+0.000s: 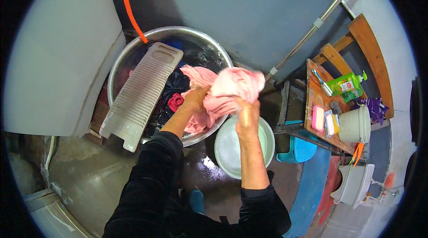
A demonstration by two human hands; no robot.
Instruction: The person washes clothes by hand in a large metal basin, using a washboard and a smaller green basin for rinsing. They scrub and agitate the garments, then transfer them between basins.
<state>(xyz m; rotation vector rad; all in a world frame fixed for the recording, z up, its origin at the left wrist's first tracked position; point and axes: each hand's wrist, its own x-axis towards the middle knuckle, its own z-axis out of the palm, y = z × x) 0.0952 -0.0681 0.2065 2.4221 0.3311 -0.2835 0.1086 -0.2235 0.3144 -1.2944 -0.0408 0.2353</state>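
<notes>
A wet pink garment (234, 87) is bunched between my two hands, blurred at its top. My left hand (195, 99) grips its left part over the rim of a large metal basin (119, 66). On the right, my right hand (247, 115) is closed on the bundle's lower edge, just past the rim. Part of the pink cloth trails down into the basin. Dark clothes (175, 84) and a crumpled red piece (175, 101) lie there beside a pale ribbed washboard (145, 91), which leans across the rim. Folds of cloth hide some of my fingertips.
Below my right hand, a smaller pale basin (223, 149) stands on the wet floor. An orange hose (129, 8) hangs into the large basin. At right, a wooden chair (327, 136) carries a green pump bottle (345, 84), a pink soap box (318, 118) and a white bucket (354, 124); a blue stool (298, 149) sits below.
</notes>
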